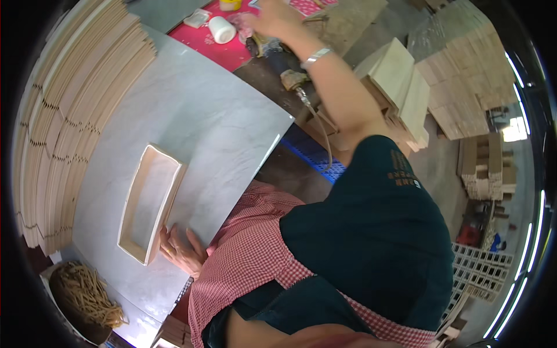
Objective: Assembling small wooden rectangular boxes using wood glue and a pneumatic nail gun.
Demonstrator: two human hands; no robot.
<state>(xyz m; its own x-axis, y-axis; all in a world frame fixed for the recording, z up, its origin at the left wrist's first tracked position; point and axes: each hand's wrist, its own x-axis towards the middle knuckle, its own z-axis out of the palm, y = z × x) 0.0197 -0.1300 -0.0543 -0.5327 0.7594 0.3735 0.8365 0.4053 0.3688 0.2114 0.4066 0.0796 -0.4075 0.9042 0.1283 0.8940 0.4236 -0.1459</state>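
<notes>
On the grey table lies a long, narrow rectangular wooden frame with thin light walls; the tabletop shows inside it. My left hand rests on the table by the frame's near end, fingers apart and touching its outer side. My right arm stretches far out to the top of the view. There my right hand, wearing a silver bracelet at the wrist, is over a red-pink covered surface. Its fingers are smeared and partly cut off, so any grip is unclear. Close below it lies an air-powered tool with a hose.
Tall stacks of thin wooden boards line the table's left side. A container of wooden strips stands at lower left. A white bottle lies near my right hand. Wooden panels and stacked boards stand to the right.
</notes>
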